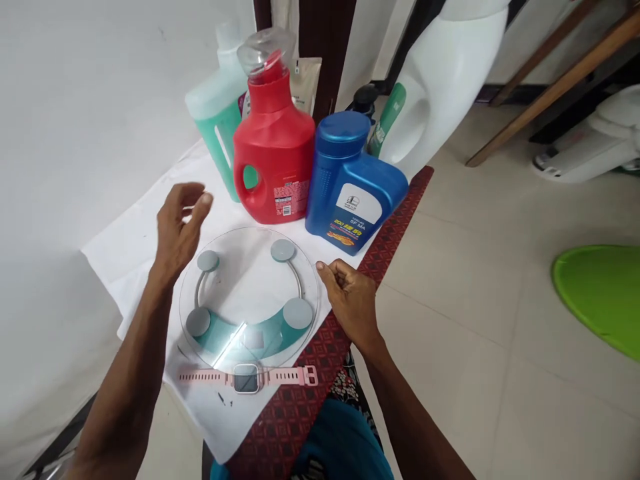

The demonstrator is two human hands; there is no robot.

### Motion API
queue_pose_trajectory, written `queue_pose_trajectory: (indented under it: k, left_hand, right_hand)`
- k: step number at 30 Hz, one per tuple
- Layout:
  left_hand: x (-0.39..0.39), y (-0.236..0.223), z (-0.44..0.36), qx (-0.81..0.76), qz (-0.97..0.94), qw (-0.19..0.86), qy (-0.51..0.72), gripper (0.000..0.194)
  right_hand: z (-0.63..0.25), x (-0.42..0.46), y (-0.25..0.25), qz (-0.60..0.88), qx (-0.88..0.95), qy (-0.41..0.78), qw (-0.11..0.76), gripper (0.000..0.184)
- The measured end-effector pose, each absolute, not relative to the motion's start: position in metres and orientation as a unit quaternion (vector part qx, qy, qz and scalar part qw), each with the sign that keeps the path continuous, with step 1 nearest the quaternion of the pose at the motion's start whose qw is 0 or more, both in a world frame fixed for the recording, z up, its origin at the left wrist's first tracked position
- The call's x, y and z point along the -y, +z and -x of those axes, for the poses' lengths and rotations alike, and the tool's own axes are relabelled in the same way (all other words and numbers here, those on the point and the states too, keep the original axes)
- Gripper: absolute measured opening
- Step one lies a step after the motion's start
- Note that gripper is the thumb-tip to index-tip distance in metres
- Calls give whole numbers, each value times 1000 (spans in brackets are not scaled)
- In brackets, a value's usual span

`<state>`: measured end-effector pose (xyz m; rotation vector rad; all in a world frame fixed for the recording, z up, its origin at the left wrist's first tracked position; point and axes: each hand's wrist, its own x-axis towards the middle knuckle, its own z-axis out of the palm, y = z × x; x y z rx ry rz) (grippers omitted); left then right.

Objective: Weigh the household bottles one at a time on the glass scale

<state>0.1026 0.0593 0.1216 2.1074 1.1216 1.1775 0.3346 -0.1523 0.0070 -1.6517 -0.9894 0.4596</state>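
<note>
A round glass bathroom scale [255,341] lies on the white cloth, with grey discs and a teal band showing through the clear glass. My left hand [181,227] is above its upper left rim, fingers loosely curved and thumb apart, holding nothing. Beside the right rim is my right hand [351,297], its fingers bent and its thumb tip at the glass edge; whether it touches cannot be made out. It appears loosely open and grips nothing visible. Just below the scale a pink smartwatch [247,379] is laid out flat with its strap spread.
Behind the scale stand a red jug [275,147], a blue bottle [345,180], a green-filled bottle [215,127] and a large white bottle [445,73]. A red patterned cover [285,417] runs along the table edge. A green object [600,293] is at the right, over the tiled floor.
</note>
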Motion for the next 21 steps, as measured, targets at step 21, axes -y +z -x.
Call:
queue_pose_trajectory:
  k: [21]
  left_hand:
    - [-92, 134, -228, -403, -636, 364, 549, 47]
  right_hand:
    - [-337, 151, 13, 699, 384, 228, 558, 55]
